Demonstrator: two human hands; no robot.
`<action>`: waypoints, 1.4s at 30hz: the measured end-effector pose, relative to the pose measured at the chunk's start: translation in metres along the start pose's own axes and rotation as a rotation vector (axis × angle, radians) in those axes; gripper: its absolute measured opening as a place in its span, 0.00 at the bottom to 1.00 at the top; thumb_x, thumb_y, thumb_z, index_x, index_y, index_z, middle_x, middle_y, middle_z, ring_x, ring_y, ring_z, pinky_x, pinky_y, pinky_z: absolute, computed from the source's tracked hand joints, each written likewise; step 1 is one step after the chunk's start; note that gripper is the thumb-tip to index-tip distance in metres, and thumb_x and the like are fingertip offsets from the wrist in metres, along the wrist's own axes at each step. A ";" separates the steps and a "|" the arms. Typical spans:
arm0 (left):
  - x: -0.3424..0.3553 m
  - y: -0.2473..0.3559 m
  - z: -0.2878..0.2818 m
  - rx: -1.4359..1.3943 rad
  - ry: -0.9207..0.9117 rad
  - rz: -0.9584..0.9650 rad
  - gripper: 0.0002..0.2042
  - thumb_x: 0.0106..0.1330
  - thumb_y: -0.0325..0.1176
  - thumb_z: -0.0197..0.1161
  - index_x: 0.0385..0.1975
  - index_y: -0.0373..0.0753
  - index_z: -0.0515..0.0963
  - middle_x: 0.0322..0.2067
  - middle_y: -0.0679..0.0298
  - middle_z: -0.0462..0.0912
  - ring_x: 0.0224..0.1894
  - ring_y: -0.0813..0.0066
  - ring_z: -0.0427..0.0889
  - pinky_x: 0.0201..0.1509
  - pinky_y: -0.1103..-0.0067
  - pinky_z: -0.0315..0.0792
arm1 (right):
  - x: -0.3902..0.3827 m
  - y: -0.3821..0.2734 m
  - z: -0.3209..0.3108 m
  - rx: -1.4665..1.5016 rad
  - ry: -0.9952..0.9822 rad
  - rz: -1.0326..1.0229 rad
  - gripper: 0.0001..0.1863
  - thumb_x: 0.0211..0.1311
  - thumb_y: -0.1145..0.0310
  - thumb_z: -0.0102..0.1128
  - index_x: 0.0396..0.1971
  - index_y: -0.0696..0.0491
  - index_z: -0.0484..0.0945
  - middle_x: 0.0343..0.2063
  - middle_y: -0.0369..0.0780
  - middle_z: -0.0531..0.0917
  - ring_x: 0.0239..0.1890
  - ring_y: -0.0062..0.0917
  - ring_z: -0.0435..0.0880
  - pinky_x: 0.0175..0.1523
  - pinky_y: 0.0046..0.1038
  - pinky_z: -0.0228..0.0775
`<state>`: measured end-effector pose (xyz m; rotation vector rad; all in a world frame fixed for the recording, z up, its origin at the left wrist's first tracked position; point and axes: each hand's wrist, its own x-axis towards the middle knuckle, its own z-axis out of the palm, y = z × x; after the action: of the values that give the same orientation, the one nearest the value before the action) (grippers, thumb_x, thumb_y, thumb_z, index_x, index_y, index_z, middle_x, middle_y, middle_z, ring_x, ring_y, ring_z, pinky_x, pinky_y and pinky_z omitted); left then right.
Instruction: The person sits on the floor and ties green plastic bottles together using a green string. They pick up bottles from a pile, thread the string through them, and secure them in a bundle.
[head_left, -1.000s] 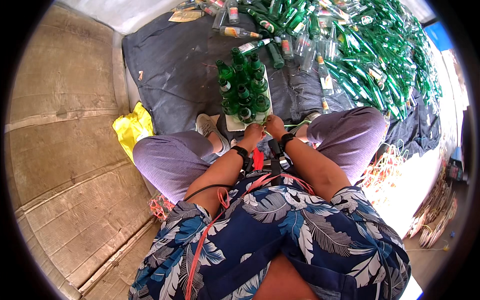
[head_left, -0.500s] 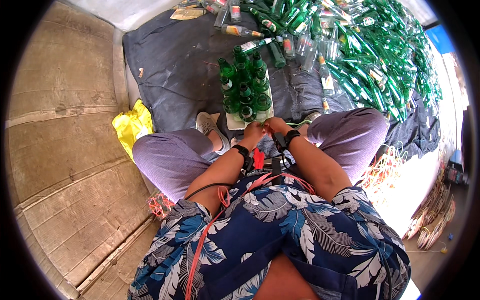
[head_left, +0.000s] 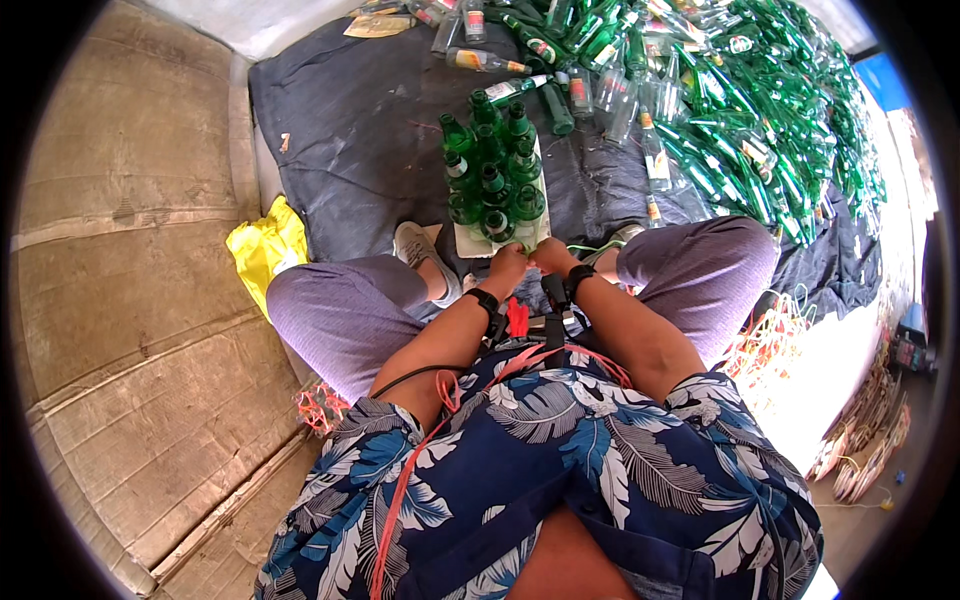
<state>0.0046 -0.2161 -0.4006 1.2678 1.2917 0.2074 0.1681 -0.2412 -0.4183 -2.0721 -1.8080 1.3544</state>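
Because both hands meet low at the near edge of the bottles, this looks to me like close fingertip work with a thin, pale green cord (head_left: 592, 248). The person's left hand (head_left: 507, 263) has its fingers curled in, and the right hand (head_left: 551, 256) is bunched just beside it. I can't tell whether either is closed on the cord, as the fingertips are too small and partly hidden. The cord runs out from near the right hand toward the light-coloured right shoe (head_left: 627, 233). Just beyond the hands, a tight cluster of upright green glass bottles (head_left: 494, 185) stands on a flat white board (head_left: 471, 242), which lies on a dark grey sheet (head_left: 345, 165). I can't make out from here whether the cord passes around the glass.

To do this well, I'd draw with both hands evenly and level, down near the bases, since a high or one-sided tug could tip the nearest bottle. I'd take up slack gradually, letting the glass settle together rather than knock, and make sure the length by the shoe isn't pinned underfoot.
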 end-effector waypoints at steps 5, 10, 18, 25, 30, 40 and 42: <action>-0.009 0.011 -0.006 -0.118 -0.060 -0.115 0.13 0.65 0.30 0.52 0.41 0.36 0.83 0.30 0.56 0.86 0.31 0.65 0.84 0.37 0.70 0.75 | -0.025 -0.042 -0.014 0.180 0.100 0.265 0.21 0.35 0.58 0.75 0.25 0.60 0.83 0.24 0.49 0.86 0.28 0.38 0.88 0.39 0.36 0.81; -0.022 0.031 -0.013 -0.463 -0.153 -0.177 0.15 0.65 0.22 0.48 0.44 0.32 0.81 0.27 0.62 0.83 0.27 0.73 0.79 0.31 0.79 0.72 | -0.031 -0.049 -0.011 0.063 0.082 0.214 0.23 0.35 0.57 0.77 0.26 0.61 0.83 0.26 0.48 0.87 0.29 0.37 0.89 0.37 0.33 0.81; -0.025 0.037 -0.019 -0.359 -0.266 -0.158 0.09 0.67 0.24 0.55 0.44 0.33 0.80 0.31 0.64 0.83 0.27 0.77 0.80 0.30 0.81 0.72 | -0.003 -0.011 -0.008 -0.401 -0.044 -0.108 0.17 0.37 0.62 0.74 0.32 0.51 0.86 0.28 0.39 0.87 0.35 0.37 0.87 0.42 0.37 0.80; -0.025 0.034 -0.020 -0.249 -0.243 -0.129 0.10 0.70 0.26 0.53 0.46 0.33 0.79 0.33 0.62 0.85 0.28 0.75 0.83 0.31 0.78 0.75 | 0.004 0.002 -0.038 -0.171 0.200 -0.292 0.10 0.43 0.67 0.70 0.29 0.49 0.82 0.32 0.39 0.86 0.35 0.34 0.87 0.38 0.38 0.78; -0.021 0.027 -0.021 -0.049 -0.246 -0.043 0.12 0.69 0.25 0.51 0.47 0.31 0.78 0.31 0.58 0.87 0.29 0.72 0.86 0.32 0.74 0.78 | -0.008 -0.017 -0.048 -0.225 0.169 -0.172 0.08 0.45 0.69 0.68 0.27 0.51 0.78 0.26 0.36 0.85 0.27 0.31 0.86 0.31 0.34 0.75; -0.020 0.016 -0.039 0.229 -0.347 0.115 0.13 0.64 0.25 0.56 0.47 0.34 0.79 0.30 0.57 0.88 0.29 0.65 0.89 0.36 0.71 0.80 | -0.003 -0.010 -0.052 0.230 0.127 0.011 0.11 0.60 0.64 0.56 0.26 0.54 0.83 0.21 0.39 0.85 0.22 0.27 0.87 0.31 0.31 0.77; -0.017 0.010 -0.040 0.312 -0.357 0.166 0.13 0.61 0.27 0.58 0.46 0.35 0.80 0.31 0.54 0.87 0.32 0.58 0.88 0.38 0.68 0.80 | 0.000 -0.008 -0.045 0.457 0.116 0.109 0.11 0.60 0.65 0.55 0.25 0.54 0.83 0.21 0.38 0.85 0.22 0.26 0.87 0.30 0.31 0.77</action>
<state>-0.0284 -0.2019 -0.3735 1.5975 0.9339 -0.1074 0.1910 -0.2173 -0.3863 -1.9689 -1.2126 1.4690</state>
